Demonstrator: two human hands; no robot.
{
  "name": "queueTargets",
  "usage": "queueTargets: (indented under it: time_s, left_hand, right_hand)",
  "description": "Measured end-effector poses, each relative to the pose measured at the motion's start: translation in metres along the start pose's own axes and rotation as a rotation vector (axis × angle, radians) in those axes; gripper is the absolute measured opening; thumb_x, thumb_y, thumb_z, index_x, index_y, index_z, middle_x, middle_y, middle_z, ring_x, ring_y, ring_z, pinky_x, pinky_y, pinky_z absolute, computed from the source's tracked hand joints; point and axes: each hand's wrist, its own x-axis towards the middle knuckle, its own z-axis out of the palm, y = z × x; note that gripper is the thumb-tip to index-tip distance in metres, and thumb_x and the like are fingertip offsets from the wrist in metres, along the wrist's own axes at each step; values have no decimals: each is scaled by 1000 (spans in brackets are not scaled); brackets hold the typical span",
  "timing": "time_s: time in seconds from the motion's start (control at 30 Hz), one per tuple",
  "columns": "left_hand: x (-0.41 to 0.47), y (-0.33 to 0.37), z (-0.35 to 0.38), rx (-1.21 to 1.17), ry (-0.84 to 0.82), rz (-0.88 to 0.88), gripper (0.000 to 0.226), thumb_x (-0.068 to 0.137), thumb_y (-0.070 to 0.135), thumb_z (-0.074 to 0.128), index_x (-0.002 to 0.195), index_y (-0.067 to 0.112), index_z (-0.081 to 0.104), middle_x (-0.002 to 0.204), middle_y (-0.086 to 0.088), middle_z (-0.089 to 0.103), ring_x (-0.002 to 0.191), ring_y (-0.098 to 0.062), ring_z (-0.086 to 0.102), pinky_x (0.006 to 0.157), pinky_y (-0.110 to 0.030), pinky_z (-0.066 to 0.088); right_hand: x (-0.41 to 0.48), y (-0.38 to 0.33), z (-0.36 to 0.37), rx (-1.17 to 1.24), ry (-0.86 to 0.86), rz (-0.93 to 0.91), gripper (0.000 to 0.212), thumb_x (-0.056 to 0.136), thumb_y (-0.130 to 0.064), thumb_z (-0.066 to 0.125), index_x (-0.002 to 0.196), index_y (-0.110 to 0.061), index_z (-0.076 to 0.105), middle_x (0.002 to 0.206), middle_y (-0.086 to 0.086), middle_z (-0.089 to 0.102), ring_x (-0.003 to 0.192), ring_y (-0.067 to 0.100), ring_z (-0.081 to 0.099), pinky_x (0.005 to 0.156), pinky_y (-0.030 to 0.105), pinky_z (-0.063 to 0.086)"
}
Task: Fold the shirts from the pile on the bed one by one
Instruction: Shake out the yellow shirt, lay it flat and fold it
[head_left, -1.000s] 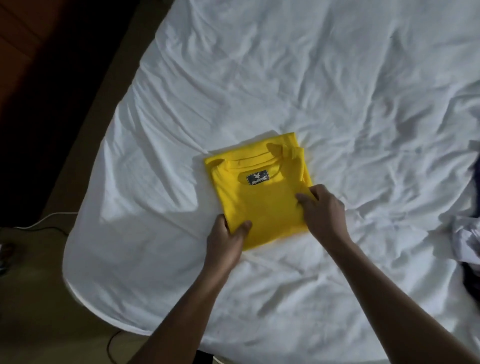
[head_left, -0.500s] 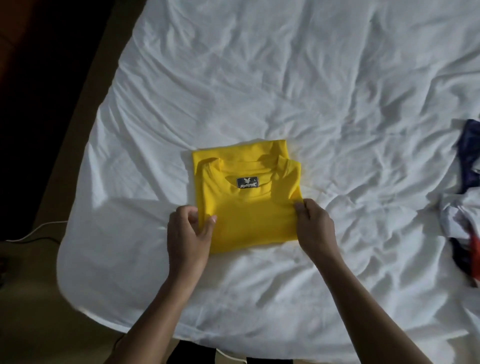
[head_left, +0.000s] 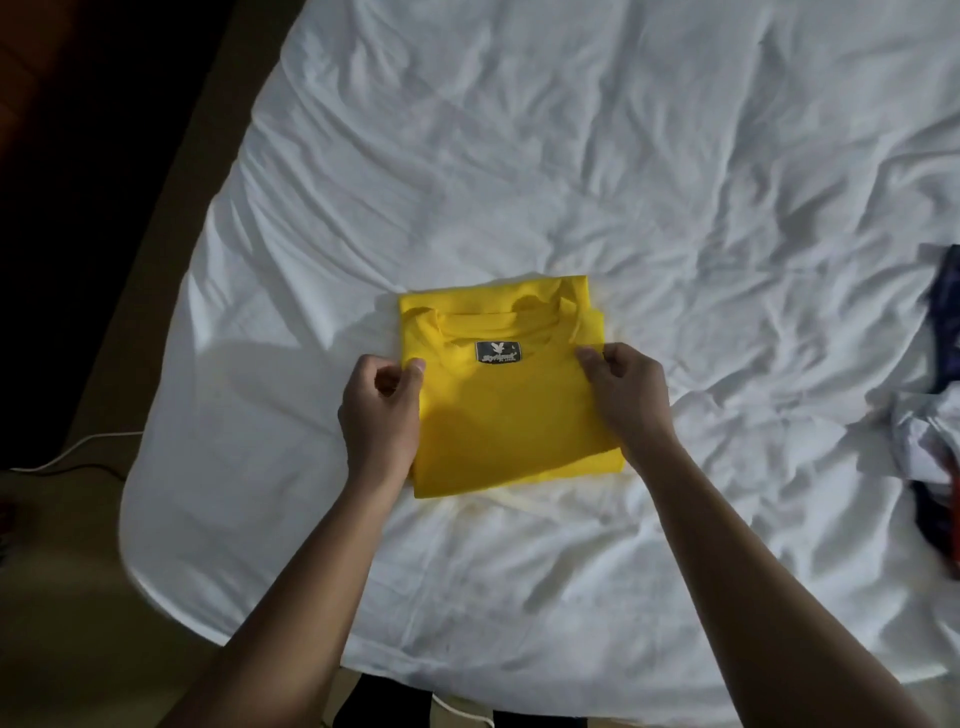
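A yellow shirt (head_left: 509, 410) lies folded into a compact square on the white bed (head_left: 571, 171), collar and black neck label facing up. My left hand (head_left: 382, 415) pinches the shirt's left edge between thumb and fingers. My right hand (head_left: 626, 397) pinches its right edge the same way, just below the collar. Both forearms reach in from the bottom of the view. At the right edge lies the pile of other shirts (head_left: 935, 441), white, navy and red, partly cut off by the frame.
The bed's left edge (head_left: 171, 322) drops to a dim floor where a white cable (head_left: 78, 457) runs. Wrinkled white sheet stretches beyond the yellow shirt. Something dark shows below the bed's near edge.
Both hands slid up along the shirt's sides from its lower corners to near the collar. The shirt turned from tilted to roughly square. The view shifted, showing more of the pile.
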Motion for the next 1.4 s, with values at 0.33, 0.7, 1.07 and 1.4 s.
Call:
queueTargets:
  time_s: [0.33,0.7,1.07,1.4]
  left_hand:
    - [36,-6,9,-191,-126,-234,27,96,44,67,94,16,71,91,-1,71,89,-21,67,78,-39,55]
    - [54,8,20,-111,12,-37,29,88,45,79,91,20,65,84,10,64,76,-4,60,66,-18,44]
    - [-18,-16,0,142,-172,-87,32,101,47,60,101,15,60,86,6,62,78,-13,58,62,-27,40]
    - [-30,-30,10,60,45,7,36,96,45,69,87,12,56,71,6,60,67,-7,58,59,-28,30]
  right_hand:
    - [20,-19,-5,175,-170,75,30,98,-45,66,100,-17,75,97,4,75,91,19,71,81,38,60]
    - [51,-27,1,173,-13,6,34,84,-53,80,99,-23,77,91,-3,76,91,19,73,79,38,60]
    - [-11,16,-8,-168,-14,60,39,102,-50,56,116,-15,65,101,-1,64,97,22,58,82,36,45]
    - [-19,28,7,-106,247,-139,18,102,-34,61,101,-20,71,78,-5,66,79,20,62,69,31,40]
